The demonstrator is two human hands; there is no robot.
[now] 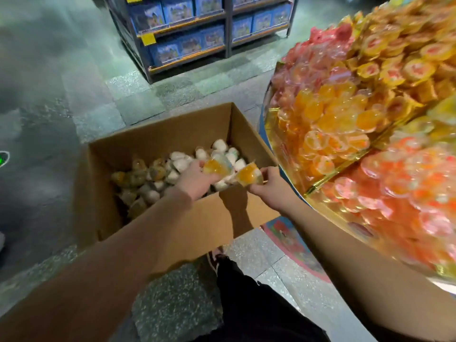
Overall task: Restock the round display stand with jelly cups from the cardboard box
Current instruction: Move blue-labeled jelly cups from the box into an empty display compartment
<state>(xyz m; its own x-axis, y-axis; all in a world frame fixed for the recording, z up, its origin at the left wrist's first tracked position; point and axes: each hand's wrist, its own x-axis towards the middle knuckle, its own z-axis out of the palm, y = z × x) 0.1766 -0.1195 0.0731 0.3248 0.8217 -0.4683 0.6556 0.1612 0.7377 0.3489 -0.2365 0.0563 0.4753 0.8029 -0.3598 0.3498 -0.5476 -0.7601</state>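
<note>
Brown corrugated cardboard forms the open box (172, 141) standing on the speckled grey stone floor (128, 95), just left of the round gold-rimmed display stand (286, 159). Loose small jelly cups (177, 164) lie heaped in the bottom of the box, many showing white foil lids, others yellowish in the shadowed left part.

Over the near right part of the box, the left hand (195, 180) has its fingers curled round a clear orange-filled jelly cup (217, 165), lifted above the heap. Just to its right, the right hand (267, 187) pinches a second orange jelly cup (248, 176) between thumb and fingertips, above the box's near right corner. The two held cups sit close together, nearly touching; whether they actually touch cannot be told through the motion blur.

On the stand, gold dividers split the top into wedge-shaped compartments piled with cups: orange and yellow ones (328, 119) nearest the box, red-orange ones (404, 193) in the near right wedge, pink ones (318, 45) farther off, and yellow-lidded ones (394, 60) at the far right.

Far across the floor stands a dark metal shelving unit (228, 28) stocked with rows of blue printed boxes (190, 43). Below the arms, a black trouser leg (246, 304) and a shoe (214, 257) show near the box's near wall.
</note>
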